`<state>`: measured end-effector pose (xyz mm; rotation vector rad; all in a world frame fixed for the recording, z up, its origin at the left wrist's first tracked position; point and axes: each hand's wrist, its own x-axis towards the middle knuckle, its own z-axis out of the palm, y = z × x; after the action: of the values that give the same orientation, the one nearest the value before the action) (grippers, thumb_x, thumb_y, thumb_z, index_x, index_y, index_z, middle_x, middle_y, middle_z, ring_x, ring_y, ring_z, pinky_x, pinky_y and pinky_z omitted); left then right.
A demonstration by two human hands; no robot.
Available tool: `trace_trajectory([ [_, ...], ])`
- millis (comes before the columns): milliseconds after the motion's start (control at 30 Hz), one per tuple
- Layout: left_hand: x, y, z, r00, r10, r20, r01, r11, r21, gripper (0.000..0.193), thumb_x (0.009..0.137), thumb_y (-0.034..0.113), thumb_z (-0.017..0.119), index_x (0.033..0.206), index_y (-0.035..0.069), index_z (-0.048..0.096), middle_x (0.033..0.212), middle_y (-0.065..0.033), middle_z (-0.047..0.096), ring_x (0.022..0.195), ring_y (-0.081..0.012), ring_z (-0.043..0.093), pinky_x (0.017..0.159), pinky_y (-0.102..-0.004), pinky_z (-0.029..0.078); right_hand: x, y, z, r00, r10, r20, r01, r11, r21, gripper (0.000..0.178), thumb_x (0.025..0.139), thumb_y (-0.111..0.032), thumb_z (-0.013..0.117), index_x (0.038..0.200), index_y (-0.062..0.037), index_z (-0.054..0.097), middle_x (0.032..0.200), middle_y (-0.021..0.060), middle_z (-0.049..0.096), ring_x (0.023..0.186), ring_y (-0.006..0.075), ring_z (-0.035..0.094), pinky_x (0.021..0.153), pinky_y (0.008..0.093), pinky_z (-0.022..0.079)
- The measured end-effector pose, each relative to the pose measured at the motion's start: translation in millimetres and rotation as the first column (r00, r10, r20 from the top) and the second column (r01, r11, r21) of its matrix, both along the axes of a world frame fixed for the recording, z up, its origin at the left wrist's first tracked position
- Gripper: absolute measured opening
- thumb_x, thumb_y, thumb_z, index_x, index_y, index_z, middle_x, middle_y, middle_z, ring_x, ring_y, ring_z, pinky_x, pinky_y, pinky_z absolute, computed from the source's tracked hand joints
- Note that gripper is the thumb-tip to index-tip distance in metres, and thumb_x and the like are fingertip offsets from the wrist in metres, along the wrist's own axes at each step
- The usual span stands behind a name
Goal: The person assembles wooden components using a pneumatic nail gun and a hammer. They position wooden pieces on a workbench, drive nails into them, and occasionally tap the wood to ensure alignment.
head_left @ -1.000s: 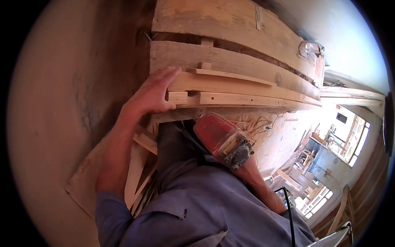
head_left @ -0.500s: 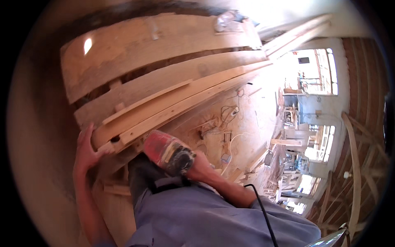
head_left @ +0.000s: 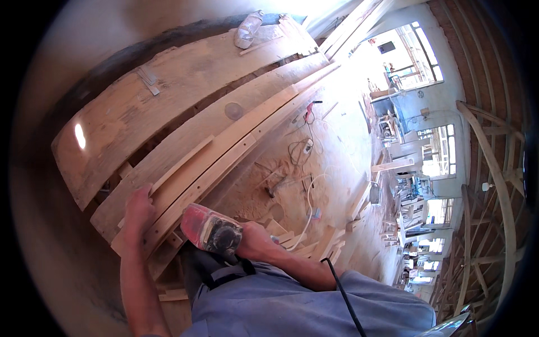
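Note:
My left hand [head_left: 139,212] is closed at the near end of a thin wooden strip [head_left: 182,162], its fingers curled over the wood. The strip lies lengthwise on long pale boards [head_left: 224,163] at the bench's near side; dark holes dot the outermost board. In my right hand [head_left: 259,242] is a corded handheld power tool [head_left: 206,229] with a worn red body and a black round side. It is held in front of my waist, close beside the boards' near end. Its working face is hidden, so its exact kind is unclear.
Wide planks [head_left: 163,84] form the bench top, with gaps between them. A clear plastic bottle [head_left: 248,29] and small flat pieces [head_left: 148,80] lie there. Cables, a red-handled tool [head_left: 310,112] and wood offcuts [head_left: 323,244] are on the dusty floor. A black cord [head_left: 343,297] crosses my right arm.
My left hand has gone from spread at the boards' end to closed on the thin strip. The power tool has shifted slightly left and down with my right hand. The view has turned.

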<state>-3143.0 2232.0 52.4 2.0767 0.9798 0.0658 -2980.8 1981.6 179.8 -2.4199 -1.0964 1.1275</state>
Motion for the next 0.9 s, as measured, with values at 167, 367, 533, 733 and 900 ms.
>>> trace_trajectory([
  [167,4,-1,-24,0.998,-0.060,0.034,0.057,0.995,0.087,0.035,0.080,-0.002,0.053,0.113,0.001,0.065,0.101,-0.0266,0.066,0.100,-0.0461,0.061,0.084,-0.0540,0.048,15,4,2,0.999,0.029,0.020,-0.028,0.998,-0.052,0.034,0.084,-0.028,0.068,0.115,-0.0127,0.068,0.093,0.0249,0.070,0.093,0.0461,0.066,0.080,0.0531,0.053],
  [367,1,-4,-14,0.999,0.029,0.020,-0.030,0.999,0.030,0.043,0.083,-0.002,0.052,0.123,0.003,0.065,0.111,-0.0266,0.066,0.109,-0.0469,0.059,0.092,-0.0504,0.048,20,6,-5,0.998,-0.038,-0.044,0.038,0.999,-0.002,0.028,0.083,-0.026,0.069,0.102,-0.0063,0.072,0.091,0.0260,0.069,0.092,0.0462,0.066,0.080,0.0511,0.054],
  [533,-11,24,1,0.977,-0.169,0.128,0.196,0.952,-0.236,0.047,0.086,0.013,0.060,0.132,0.007,0.062,0.123,-0.0225,0.066,0.117,-0.0407,0.061,0.101,-0.0459,0.047,29,2,-14,0.995,0.099,-0.006,-0.095,0.970,0.225,0.030,0.083,-0.017,0.068,0.109,-0.0036,0.072,0.102,0.0165,0.074,0.098,0.0329,0.072,0.082,0.0421,0.055],
  [733,-23,39,-8,0.970,-0.229,0.085,0.245,0.890,-0.384,0.050,0.096,0.033,0.059,0.140,0.008,0.058,0.138,-0.0190,0.060,0.129,-0.0359,0.054,0.110,-0.0423,0.041,65,-16,-26,0.970,0.237,-0.053,-0.240,0.969,-0.052,0.044,0.089,-0.029,0.074,0.124,-0.0046,0.064,0.121,0.0137,0.068,0.114,0.0289,0.062,0.096,0.0415,0.049],
  [900,-64,45,-19,0.978,-0.193,0.083,0.209,0.853,-0.478,0.050,0.102,0.036,0.054,0.144,0.010,0.055,0.147,-0.0158,0.055,0.136,-0.0324,0.050,0.112,-0.0391,0.038,74,-40,-56,0.920,0.372,0.127,-0.380,0.924,0.045,0.036,0.089,-0.028,0.075,0.115,-0.0042,0.067,0.101,0.0104,0.068,0.094,0.0261,0.063,0.083,0.0403,0.050],
])
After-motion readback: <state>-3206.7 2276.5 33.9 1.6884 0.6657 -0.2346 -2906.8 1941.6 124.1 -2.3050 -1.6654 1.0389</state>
